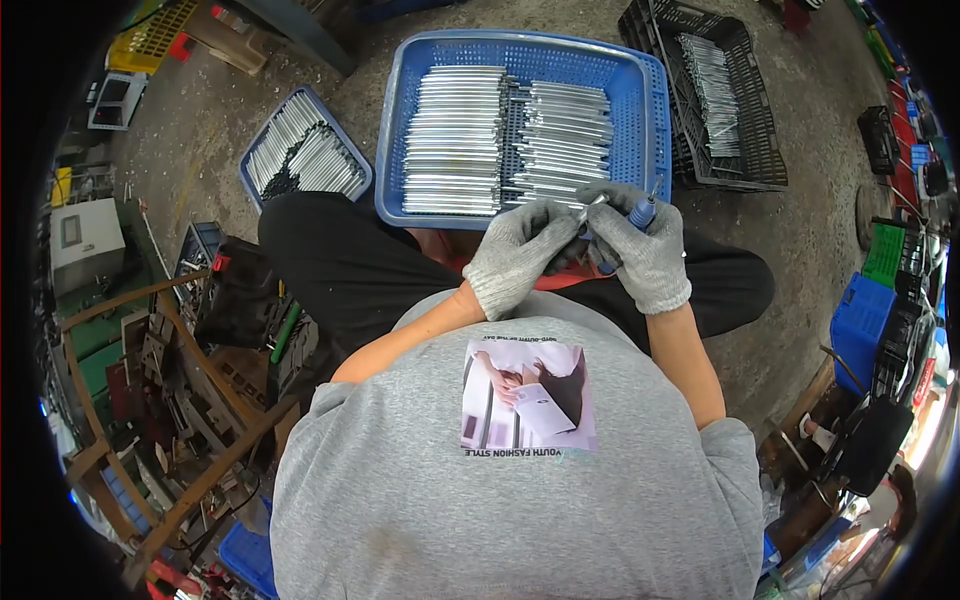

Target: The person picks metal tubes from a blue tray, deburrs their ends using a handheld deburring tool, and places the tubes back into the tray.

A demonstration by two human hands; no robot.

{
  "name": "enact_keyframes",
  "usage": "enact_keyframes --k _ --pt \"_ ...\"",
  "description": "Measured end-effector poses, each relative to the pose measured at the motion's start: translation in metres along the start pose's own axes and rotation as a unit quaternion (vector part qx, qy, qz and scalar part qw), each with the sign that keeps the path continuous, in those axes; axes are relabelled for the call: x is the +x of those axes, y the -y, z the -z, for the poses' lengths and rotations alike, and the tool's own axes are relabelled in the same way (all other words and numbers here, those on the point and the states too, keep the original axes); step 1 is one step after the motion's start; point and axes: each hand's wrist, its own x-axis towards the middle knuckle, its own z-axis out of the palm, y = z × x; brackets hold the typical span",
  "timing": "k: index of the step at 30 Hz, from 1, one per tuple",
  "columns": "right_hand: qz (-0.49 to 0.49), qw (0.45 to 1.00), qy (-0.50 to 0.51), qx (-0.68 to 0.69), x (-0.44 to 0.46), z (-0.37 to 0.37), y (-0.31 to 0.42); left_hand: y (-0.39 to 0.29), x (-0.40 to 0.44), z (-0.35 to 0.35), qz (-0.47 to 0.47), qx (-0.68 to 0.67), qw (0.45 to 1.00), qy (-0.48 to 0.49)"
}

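Both my hands wear grey knit gloves and meet in front of my lap, at the near edge of a blue plastic basket point(393, 150). My left hand point(515, 250) is closed around a short visible length of shiny metal rod point(593, 208), whose other end is hidden by the gloves. In my right hand point(645, 252) is a blue-handled tool point(642, 212) with a thin metal tip pointing up and away. The right fingertips also touch the rod's end. Two stacks of silvery metal rods point(455, 140) lie side by side in the basket.
A smaller blue tray point(364, 172) of shorter-looking metal pieces sits on the floor at the left. Beyond my right knee stands a black crate point(765, 140) with more rods. Wooden frames point(190, 500) and clutter fill the left side; blue bins point(868, 325) line the right.
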Motion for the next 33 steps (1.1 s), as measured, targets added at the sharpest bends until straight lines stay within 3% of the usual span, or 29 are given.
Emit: enact_keyframes --k 9,20,26,33 --pt "-0.015 1.000 0.002 0.023 0.017 0.001 -0.011 0.012 0.013 0.008 -0.009 -0.046 0.999 -0.026" --pt "-0.029 0.999 0.010 0.031 0.028 0.002 -0.022 0.019 0.025 0.016 -0.036 0.028 0.997 -0.060" --pt "-0.036 0.999 -0.008 0.040 0.030 0.002 -0.026 0.015 0.025 0.009 -0.021 -0.009 0.997 -0.078" --pt "-0.048 0.997 -0.045 0.047 0.028 -0.004 -0.025 0.017 0.022 0.014 0.023 -0.049 0.998 -0.014"
